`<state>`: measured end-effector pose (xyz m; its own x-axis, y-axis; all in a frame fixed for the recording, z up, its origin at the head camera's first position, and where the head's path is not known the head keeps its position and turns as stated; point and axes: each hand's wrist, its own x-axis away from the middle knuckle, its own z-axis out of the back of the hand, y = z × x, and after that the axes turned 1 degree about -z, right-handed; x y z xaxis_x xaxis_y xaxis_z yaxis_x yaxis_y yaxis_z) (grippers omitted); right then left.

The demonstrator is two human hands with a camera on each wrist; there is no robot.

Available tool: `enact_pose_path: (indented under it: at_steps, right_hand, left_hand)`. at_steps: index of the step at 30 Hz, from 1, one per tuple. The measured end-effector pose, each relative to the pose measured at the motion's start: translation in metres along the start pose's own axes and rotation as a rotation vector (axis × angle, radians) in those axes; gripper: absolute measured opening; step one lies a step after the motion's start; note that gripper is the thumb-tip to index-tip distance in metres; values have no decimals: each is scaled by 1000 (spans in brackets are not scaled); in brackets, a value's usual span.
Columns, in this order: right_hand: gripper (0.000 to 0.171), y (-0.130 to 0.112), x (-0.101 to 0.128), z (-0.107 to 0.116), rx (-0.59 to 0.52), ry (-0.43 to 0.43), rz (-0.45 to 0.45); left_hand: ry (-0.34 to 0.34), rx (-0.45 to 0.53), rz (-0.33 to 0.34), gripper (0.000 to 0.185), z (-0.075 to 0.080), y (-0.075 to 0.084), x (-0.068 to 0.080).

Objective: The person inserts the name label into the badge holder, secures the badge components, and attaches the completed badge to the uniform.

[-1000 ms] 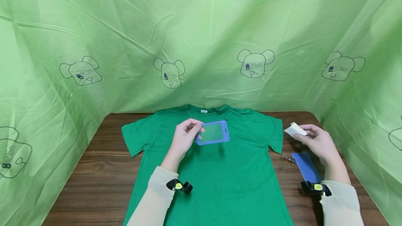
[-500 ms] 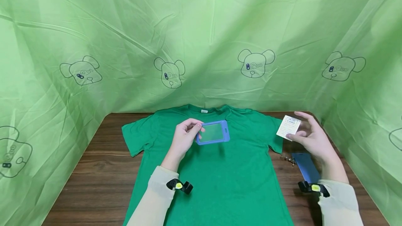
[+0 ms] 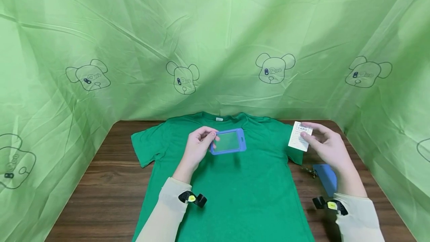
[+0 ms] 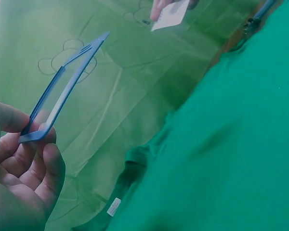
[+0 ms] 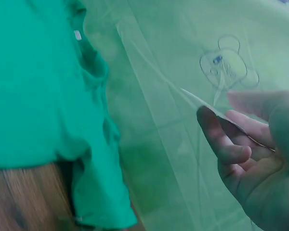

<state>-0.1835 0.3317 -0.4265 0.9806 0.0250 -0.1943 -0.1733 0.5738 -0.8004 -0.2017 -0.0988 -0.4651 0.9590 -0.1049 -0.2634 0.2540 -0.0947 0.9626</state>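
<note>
Left hand [image 3: 197, 148] pinches the blue badge holder [image 3: 228, 141] by its left end, above the green T-shirt [image 3: 235, 189]. Right hand [image 3: 324, 146] pinches the white card [image 3: 299, 140] at its right edge. Both look light; the card is thin and likely bendable, so edge grips suit.

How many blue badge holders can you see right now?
2. One badge holder is gripped by the left hand above the green T-shirt; a second blue one lies on the table, partly hidden by the right forearm.

A blue clear-windowed badge holder [image 3: 228, 141] is held above the shirt's chest, and a white card [image 3: 299, 141] is pinched upright beside the sleeve.
</note>
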Motion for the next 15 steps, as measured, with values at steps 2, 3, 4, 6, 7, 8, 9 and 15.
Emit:
enact_pose_path:
  at_steps: [2, 3, 4, 6, 7, 8, 9, 15]
  right_hand:
    - [42, -5, 0, -4, 23, 36, 37]
    - [39, -8, -1, -6, 37, 53, 52]
    - [37, -9, -1, -8, 45, 67, 61]
    - [34, -13, -1, -11, 52, 88, 75]
    - [34, -15, 0, -13, 51, 96, 84]
    - [34, -17, 0, -15, 44, 99, 95]
    - [36, -20, 0, -16, 36, 95, 115]
    - [47, -45, 7, -24, -68, 19, 184]
  left_hand:
    - [0, 3, -1, 18, 0, 1, 0]
    - [0, 5, -1, 17, 1, 1, 0]
    - [1, 7, 0, 17, 1, 1, 0]
    - [1, 8, 4, 17, 1, 1, 0]
    - [1, 9, 7, 17, 2, 1, 0]
    - [4, 9, 10, 17, 2, 1, 0]
    - [7, 9, 13, 16, 2, 1, 0]
    - [11, 9, 13, 17, 0, 1, 0]
